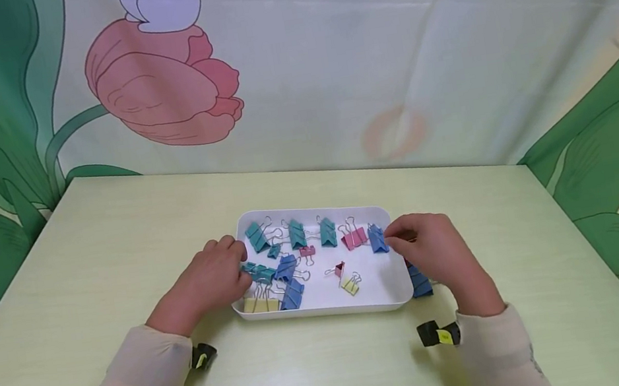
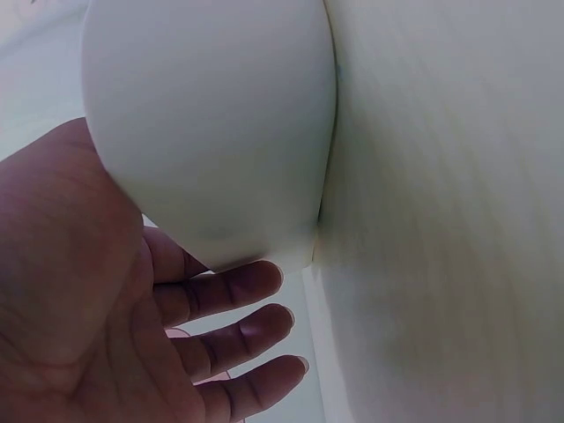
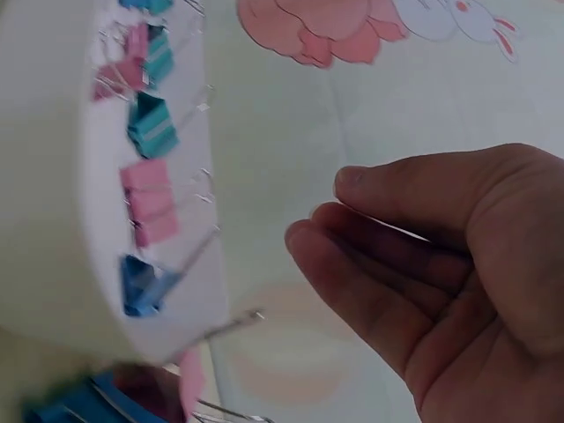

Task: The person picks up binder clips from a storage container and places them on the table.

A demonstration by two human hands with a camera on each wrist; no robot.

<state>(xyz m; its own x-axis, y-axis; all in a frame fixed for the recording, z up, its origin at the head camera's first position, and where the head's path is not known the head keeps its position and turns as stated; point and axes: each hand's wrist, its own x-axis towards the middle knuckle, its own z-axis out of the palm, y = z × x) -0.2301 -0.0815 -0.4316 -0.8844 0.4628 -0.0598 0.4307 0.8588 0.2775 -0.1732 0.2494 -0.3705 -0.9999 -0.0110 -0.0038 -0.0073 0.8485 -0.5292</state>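
A white tray (image 1: 327, 311) of binder clips sits on the table. My left hand (image 1: 216, 271) holds its left end, thumb side over the rim; in the left wrist view three fingers extend past the tray wall (image 2: 220, 115), and the thumb tip is hidden. Above the tray's right end hovers my right hand (image 1: 434, 244), close to a blue binder clip (image 1: 377, 239). The right wrist view shows nothing between its bent fingers (image 3: 335, 282) and thumb, and the blue clip (image 3: 145, 286) apart from them. A pink clip (image 1: 355, 238) stands beside that one.
Teal clips (image 1: 297, 234) line the tray's far side. Blue clips (image 1: 292, 294) and a yellow clip (image 1: 261, 304) lie at its near left, small clips (image 1: 350, 284) nearer the middle. More clips (image 1: 421, 281) are outside the right rim. A printed curtain (image 1: 327, 70) hangs behind the table.
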